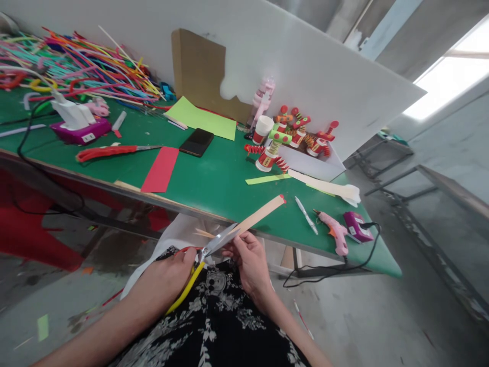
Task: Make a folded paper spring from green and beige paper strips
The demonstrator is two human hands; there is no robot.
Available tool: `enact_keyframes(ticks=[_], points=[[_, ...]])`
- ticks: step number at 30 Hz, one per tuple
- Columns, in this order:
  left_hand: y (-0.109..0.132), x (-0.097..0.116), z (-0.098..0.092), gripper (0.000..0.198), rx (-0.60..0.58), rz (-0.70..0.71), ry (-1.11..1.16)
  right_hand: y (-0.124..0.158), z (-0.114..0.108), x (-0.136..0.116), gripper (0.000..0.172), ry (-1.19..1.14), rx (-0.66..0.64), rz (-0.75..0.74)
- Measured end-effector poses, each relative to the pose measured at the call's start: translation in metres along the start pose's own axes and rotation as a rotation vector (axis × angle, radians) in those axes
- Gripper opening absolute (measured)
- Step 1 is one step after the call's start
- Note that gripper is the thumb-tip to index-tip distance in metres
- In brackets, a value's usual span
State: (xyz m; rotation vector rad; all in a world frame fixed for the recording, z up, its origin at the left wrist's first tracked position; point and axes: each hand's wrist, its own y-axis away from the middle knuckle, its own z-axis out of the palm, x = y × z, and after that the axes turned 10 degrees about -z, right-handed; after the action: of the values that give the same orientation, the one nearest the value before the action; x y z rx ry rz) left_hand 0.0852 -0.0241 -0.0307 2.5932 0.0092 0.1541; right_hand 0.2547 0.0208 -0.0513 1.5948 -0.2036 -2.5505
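My left hand (173, 275) is closed around the yellow and red handles of a pair of scissors (214, 244), whose silver blades point up and to the right. My right hand (248, 255) pinches the near end of a long tan paper strip (263, 214) with a red tip. The blades lie against the strip just above my right fingers, over the near edge of the green table (214, 178). Both hands sit above my lap, which is covered in black floral cloth.
On the table lie red scissors (110, 151), a red paper (160, 168), a black phone (196, 141), a green sheet (202, 120), a pen (305, 214), a pink glue gun (332, 232), paper-cup figures (290, 135) and a pile of coloured straws (76, 61). A red chair (23, 224) stands at left.
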Motion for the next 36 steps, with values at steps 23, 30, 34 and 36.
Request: enact_keyframes(ticks=[23,30,34,36], points=[[-0.0009,0.0004,0.0028,0.041,-0.016,0.005,0.010,0.0019,-0.0003,-0.0011,0.042,-0.037,0.038,0.013],[0.0007,0.0004,0.0016,0.040,-0.019,-0.013,-0.012,0.0018,0.0009,-0.0016,0.042,-0.045,0.056,0.026],[0.0016,0.0008,0.0001,0.042,-0.017,-0.010,-0.024,0.0021,0.0009,-0.0024,0.042,-0.050,0.050,0.025],[0.0010,0.0003,0.0012,0.042,-0.009,-0.005,-0.023,0.0022,0.0008,-0.0025,0.042,-0.050,0.046,0.028]])
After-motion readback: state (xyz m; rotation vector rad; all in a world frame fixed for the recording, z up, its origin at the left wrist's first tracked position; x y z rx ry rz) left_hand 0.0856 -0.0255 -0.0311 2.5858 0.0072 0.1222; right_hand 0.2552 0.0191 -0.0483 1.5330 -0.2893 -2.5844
